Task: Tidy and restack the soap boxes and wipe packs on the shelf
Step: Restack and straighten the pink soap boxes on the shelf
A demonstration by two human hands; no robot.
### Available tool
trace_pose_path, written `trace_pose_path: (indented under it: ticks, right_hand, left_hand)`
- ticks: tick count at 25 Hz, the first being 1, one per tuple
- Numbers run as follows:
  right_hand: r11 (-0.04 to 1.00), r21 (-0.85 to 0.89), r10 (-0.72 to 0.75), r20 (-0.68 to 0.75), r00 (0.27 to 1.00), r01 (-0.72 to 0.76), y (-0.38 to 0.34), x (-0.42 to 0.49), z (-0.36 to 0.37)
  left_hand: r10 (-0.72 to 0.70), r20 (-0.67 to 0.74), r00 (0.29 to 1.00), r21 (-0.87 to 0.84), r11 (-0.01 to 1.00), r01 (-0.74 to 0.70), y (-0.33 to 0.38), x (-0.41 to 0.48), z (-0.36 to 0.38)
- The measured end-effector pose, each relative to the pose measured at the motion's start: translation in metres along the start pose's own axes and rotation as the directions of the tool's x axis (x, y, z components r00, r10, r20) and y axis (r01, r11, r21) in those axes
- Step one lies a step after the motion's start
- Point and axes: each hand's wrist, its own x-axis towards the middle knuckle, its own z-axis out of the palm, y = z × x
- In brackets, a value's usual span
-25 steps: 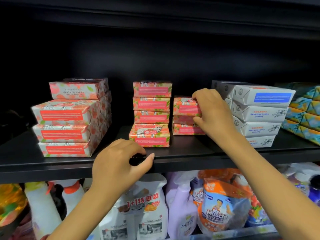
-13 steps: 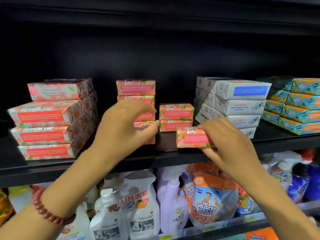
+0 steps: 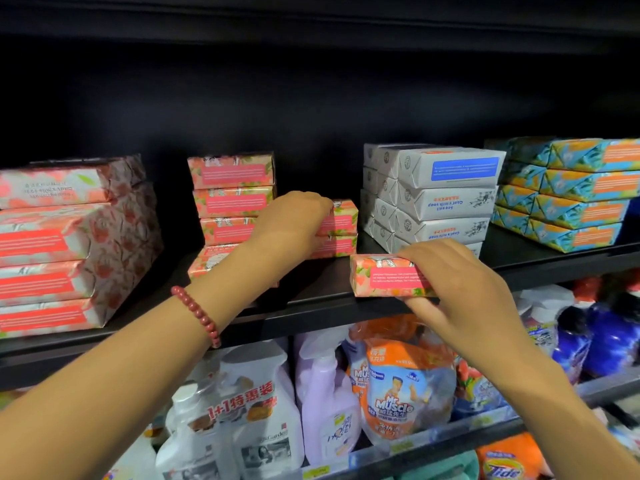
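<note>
Head view: left grip newly round stacked box, right grip round loose box.

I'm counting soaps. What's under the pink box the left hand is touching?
Under that top box is one more pink box, on the black shelf. The left hand hides their left halves.

I see the tall soap stack on the shelf: wide packs left of it, two-box stack just right, single box right-front.
</note>
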Motion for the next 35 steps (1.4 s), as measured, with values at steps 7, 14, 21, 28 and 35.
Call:
trace_pose_path:
  ticks: [7, 14, 21, 28, 35]
  right_hand:
    - [1.0, 0.017, 0.005, -0.017, 1.0, -0.004, -0.003, 0.001, 0.0]
    - [0.993, 0.052, -0.102, -0.011, 0.995, 0.102, -0.012, 0.005, -0.003]
    - [0.986, 0.069, -0.152, -0.017, 0.988, 0.152, -0.026, 0.015, 0.005]
    - [0.97, 0.106, -0.212, -0.066, 0.975, 0.218, -0.042, 0.023, 0.019]
    - [0.973, 0.102, -0.202, -0.07, 0.977, 0.209, -0.046, 0.023, 0.02]
  left_hand:
    - [0.12, -0.1, 0.988, -0.02, 0.992, -0.122, -0.002, -0.01, -0.003]
    - [0.087, -0.351, 0.932, -0.258, 0.948, -0.185, -0.005, -0.042, -0.027]
    - [0.003, -0.438, 0.899, -0.246, 0.961, -0.123, -0.048, -0.104, -0.039]
    - [0.047, -0.304, 0.952, -0.185, 0.977, -0.108, -0.074, -0.121, -0.017]
    - [0.032, -0.307, 0.951, -0.23, 0.967, -0.107, -0.074, -0.117, -0.015]
